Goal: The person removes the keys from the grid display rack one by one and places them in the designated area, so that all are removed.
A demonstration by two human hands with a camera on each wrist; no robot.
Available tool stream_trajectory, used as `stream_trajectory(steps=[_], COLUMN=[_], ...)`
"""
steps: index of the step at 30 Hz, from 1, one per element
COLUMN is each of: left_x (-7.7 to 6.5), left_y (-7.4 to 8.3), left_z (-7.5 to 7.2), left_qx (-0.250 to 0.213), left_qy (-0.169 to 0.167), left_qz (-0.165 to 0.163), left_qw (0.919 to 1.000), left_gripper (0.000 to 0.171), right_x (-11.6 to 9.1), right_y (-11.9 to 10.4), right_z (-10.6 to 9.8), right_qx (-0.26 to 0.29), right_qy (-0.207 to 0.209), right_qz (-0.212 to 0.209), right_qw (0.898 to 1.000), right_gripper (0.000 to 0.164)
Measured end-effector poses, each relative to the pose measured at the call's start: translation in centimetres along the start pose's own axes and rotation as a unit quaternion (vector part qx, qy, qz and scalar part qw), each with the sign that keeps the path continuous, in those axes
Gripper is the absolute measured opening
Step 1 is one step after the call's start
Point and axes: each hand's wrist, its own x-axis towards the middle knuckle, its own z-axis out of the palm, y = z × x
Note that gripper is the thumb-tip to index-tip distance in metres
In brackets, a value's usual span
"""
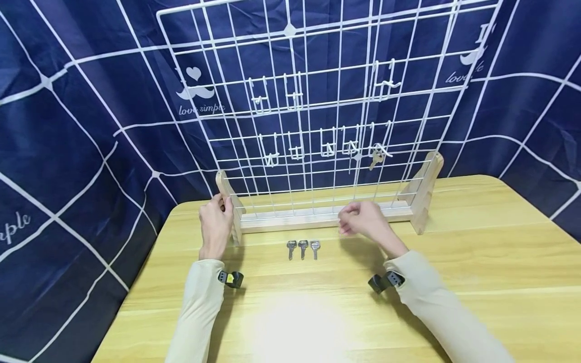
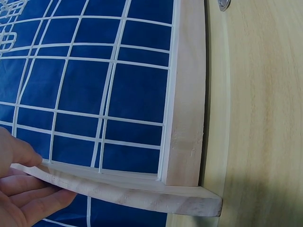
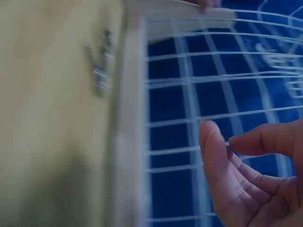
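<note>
A white wire grid rack (image 1: 317,72) stands upright in a wooden stand (image 1: 281,226). My left hand (image 1: 215,224) grips the stand's left end piece (image 2: 123,196), thumb on one side and fingers on the other. My right hand (image 1: 363,219) hovers just before the lower right of the grid. In the right wrist view its thumb and forefinger stand slightly apart, with nothing visible between them. Above it, a brass-coloured key (image 1: 376,158) hangs from a hook at the lower right. On the table lie three silver keys (image 1: 303,246) in a row, between the hands.
White hooks hang in two rows on the grid, among them an upper left hook (image 1: 260,101) and an upper right hook (image 1: 386,84). The wooden table (image 1: 472,242) extends around the stand. Dark blue patterned curtain (image 1: 59,151) hangs behind and at both sides.
</note>
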Motion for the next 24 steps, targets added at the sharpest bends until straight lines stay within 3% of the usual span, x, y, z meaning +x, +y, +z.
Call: stream_trajectory(steps=[3,5,7,10,12,14,17,24], left_x=[0.0,0.0,0.0,0.0,0.0,0.0,0.0,0.0], left_y=[-0.1,-0.1,-0.1,-0.1,-0.1,-0.1,-0.1,-0.1], left_z=[0.0,0.0,0.0,0.0,-0.1,-0.1,-0.1,-0.1], left_qx=[0.0,-0.005,-0.01,-0.017,-0.016,-0.016,-0.013,-0.005], left_qy=[0.0,0.0,0.0,0.001,0.002,0.003,0.003,-0.006], left_qz=[0.001,0.002,0.003,0.003,0.002,0.002,0.0,-0.004], left_qw=[1.0,1.0,0.9999,0.9999,0.9999,0.9999,0.9999,1.0], left_gripper=[0.02,0.02,0.02,0.02,0.019,0.019,0.019,0.02], right_x=[-0.9,-1.3,-1.6,-1.7,-1.5,-1.2,-0.7,0.1], right_y=[-1.8,-2.7,-3.4,-4.2,-4.6,-4.9,-5.5,-6.4], right_z=[-1.4,-2.1,-2.5,-2.7,-2.6,-2.5,-2.2,-2.0], right_qx=[-0.034,-0.043,-0.051,-0.073,-0.092,-0.106,-0.109,-0.116], right_qy=[0.064,0.121,0.185,0.275,0.318,0.342,0.35,0.356], right_qz=[-0.071,-0.122,-0.172,-0.23,-0.256,-0.272,-0.288,-0.288], right_qw=[0.995,0.984,0.966,0.931,0.908,0.893,0.885,0.882], right_gripper=[0.022,0.02,0.019,0.017,0.016,0.016,0.017,0.023])
